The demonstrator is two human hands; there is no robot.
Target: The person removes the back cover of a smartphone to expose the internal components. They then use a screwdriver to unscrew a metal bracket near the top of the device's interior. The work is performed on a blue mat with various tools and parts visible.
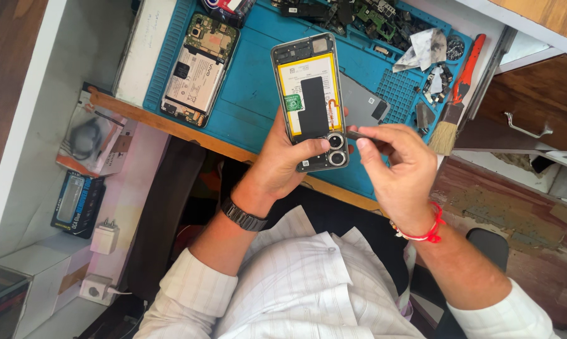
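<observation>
Left hand [282,164] is closed around an opened grey smartphone with its back cover off [311,103], thumb laid over the lower part beside the twin round camera lenses; a yellow-framed battery and a black rectangular patch are exposed. The phone is held upright above the near edge of the blue silicone repair mat [252,100]. Right hand [397,168] is pinched on a thin dark metal tool [358,134], its tip brought close to the phone's right edge; contact cannot be told. A dark metal-link wristwatch [243,215] is worn on the left wrist, a red thread bracelet [426,231] on the right.

The mat is laid on a wooden table whose near edge [170,125] is seen beneath it. A flat grey back cover panel [362,100] is lying on the mat just behind the held phone. Toward the mat's left side a second opened smartphone with a white-labelled battery [198,69] is laid flat. A red-handled brush with pale bristles [459,94] is placed along the mat's right edge. At the far right corner small loose dark phone parts [358,16] are heaped, with a crumpled white wipe [424,49] beside them.
</observation>
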